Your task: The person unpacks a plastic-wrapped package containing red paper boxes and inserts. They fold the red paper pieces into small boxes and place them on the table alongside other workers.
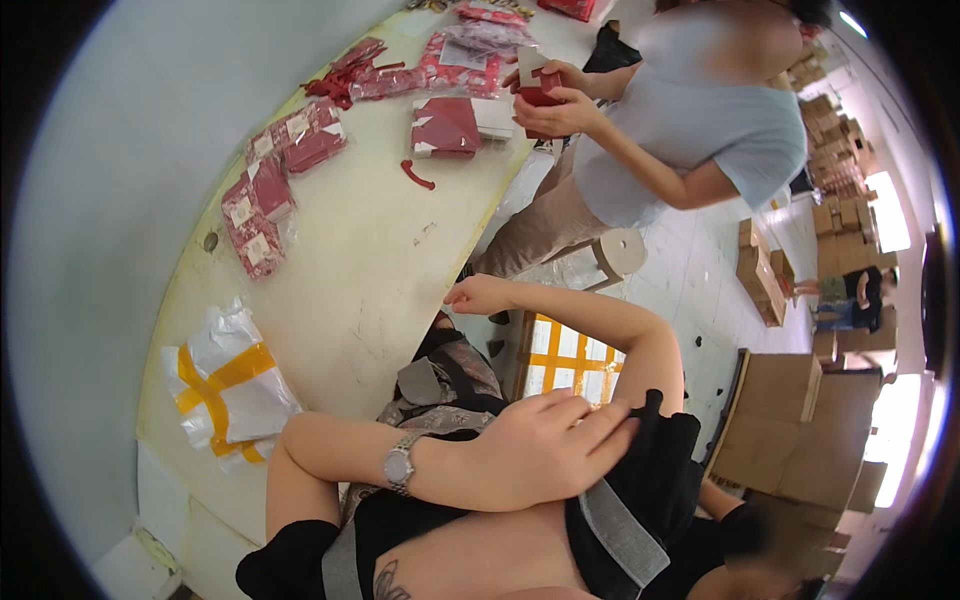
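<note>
My left hand (pixel 555 440), with a metal wristwatch (pixel 398 466) at its wrist, reaches across my chest. Its fingers are stretched out and lie on the black sleeve (pixel 655 440) by my right shoulder. My right hand (pixel 482 295) hangs beside the edge of the pale table (pixel 370 250), fingers loosely bent and nothing visible in them. Nearest to it on the table is a curved red strip (pixel 418 175). Beyond that lies a dark red folded box (pixel 445 128) in clear plastic.
Bagged red-and-white packets (pixel 255 215) lie along the table's left side, near a white parcel with yellow tape (pixel 228 385). Across from me a person in light blue (pixel 690 135) holds a small red box (pixel 540 90). A stool (pixel 620 250), a taped carton (pixel 570 350) and cardboard boxes (pixel 800 420) stand to the right.
</note>
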### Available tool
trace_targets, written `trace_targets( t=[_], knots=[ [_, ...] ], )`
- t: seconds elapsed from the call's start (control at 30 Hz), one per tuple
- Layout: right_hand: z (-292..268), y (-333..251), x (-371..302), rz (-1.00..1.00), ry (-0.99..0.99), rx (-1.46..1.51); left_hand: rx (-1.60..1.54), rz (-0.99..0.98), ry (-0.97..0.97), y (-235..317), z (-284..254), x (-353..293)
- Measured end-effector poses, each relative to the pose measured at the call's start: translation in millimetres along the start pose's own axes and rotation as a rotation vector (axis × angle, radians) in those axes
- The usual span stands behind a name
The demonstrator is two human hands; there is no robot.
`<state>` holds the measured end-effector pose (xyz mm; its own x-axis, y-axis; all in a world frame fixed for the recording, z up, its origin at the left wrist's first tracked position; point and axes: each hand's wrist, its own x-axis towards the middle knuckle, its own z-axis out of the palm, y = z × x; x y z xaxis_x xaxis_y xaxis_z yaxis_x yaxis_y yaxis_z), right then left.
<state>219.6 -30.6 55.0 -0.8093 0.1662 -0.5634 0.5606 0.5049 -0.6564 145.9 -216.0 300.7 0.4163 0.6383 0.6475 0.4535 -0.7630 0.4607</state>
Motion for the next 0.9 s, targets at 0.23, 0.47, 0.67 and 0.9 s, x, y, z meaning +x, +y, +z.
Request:
trace_targets(
  t=[0.23,0.47,0.67,0.9],
  knots=[
    [58,62,40,-0.109,0.015,0.085,-0.366,0.374,0.251,3,3,67],
    [110,69,42,-0.036,0.05,0.229,-0.322,0.209,0.15,-38,12,60],
    [99,78,46,-0.02,0.275,0.303,-0.227,-0.434,0.201,-113,-37,-20],
    [72,69,86,-0.03,0.211,0.234,0.128,-1.165,1.027,-92,-38,-129]
  ],
)
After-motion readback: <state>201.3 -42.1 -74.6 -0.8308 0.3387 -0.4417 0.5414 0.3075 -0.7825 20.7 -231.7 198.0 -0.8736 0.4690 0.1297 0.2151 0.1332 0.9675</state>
